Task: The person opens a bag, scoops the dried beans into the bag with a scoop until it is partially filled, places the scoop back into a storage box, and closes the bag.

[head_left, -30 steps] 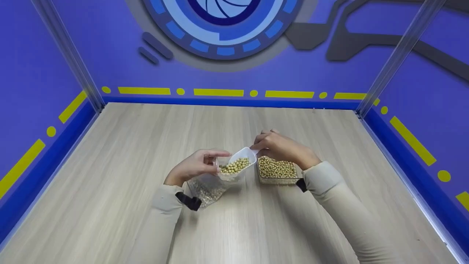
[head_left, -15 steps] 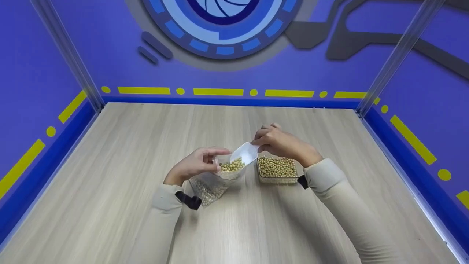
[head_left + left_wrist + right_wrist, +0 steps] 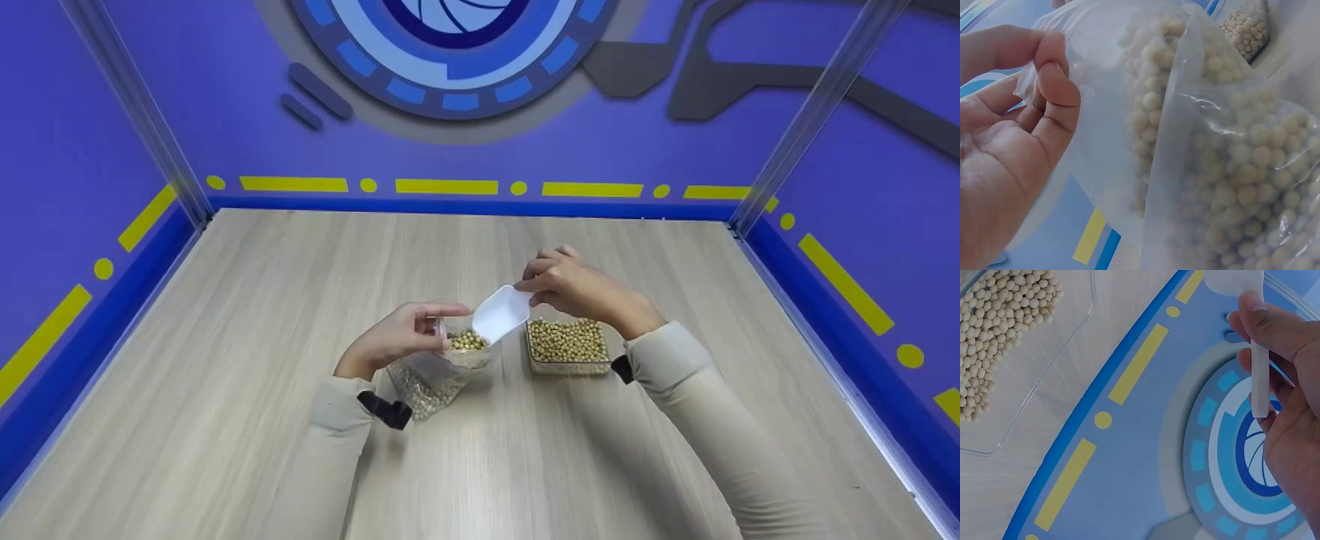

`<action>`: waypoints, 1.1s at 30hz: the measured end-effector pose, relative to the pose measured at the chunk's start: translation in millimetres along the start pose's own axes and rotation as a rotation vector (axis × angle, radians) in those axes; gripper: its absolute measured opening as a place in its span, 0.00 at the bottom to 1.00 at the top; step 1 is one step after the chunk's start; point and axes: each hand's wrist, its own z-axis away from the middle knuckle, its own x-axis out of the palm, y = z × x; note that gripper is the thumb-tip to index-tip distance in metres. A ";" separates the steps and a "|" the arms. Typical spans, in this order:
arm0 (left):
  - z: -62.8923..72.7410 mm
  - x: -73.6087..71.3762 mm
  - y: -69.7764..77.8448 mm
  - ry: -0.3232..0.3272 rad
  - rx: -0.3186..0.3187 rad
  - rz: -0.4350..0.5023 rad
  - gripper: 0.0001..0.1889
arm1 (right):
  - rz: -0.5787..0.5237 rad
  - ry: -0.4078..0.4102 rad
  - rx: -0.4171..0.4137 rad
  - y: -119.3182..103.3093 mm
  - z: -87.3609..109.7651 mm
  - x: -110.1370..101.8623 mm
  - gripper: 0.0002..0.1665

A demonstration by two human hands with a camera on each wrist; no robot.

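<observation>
My left hand (image 3: 401, 335) pinches the rim of a clear plastic bag (image 3: 427, 386) partly filled with round, pale soybeans (image 3: 1247, 180). The bag's mouth is spread, and beans show in its opening. In my right hand (image 3: 574, 289) is the handle of a white scoop (image 3: 504, 313), with the thumb and fingers curled round it in the right wrist view. The scoop tilts down toward the bag, its lip at the mouth, and its visible bowl holds no beans. Just below the right hand stands a clear rectangular container (image 3: 571, 369) of soybeans.
The wooden tabletop (image 3: 262, 300) spreads around the hands. Blue-purple panels (image 3: 450, 161) with yellow marks enclose it at the back and both sides. Metal posts (image 3: 817, 120) stand at the back corners.
My right hand has risen slightly and tipped the scoop more steeply. The soybeans in it have slid down into the bag. The left hand has stayed nearly still.
</observation>
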 end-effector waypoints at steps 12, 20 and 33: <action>-0.8 0.8 -4.0 0.007 -0.001 0.005 0.30 | -0.010 0.024 -0.004 4.7 4.9 1.1 0.17; -0.3 0.2 -7.8 0.000 0.017 -0.011 0.29 | -0.034 0.063 0.002 13.0 13.5 1.7 0.18; 1.9 -1.3 -13.8 -0.043 0.038 0.088 0.29 | -0.031 0.074 0.072 36.5 40.4 0.8 0.15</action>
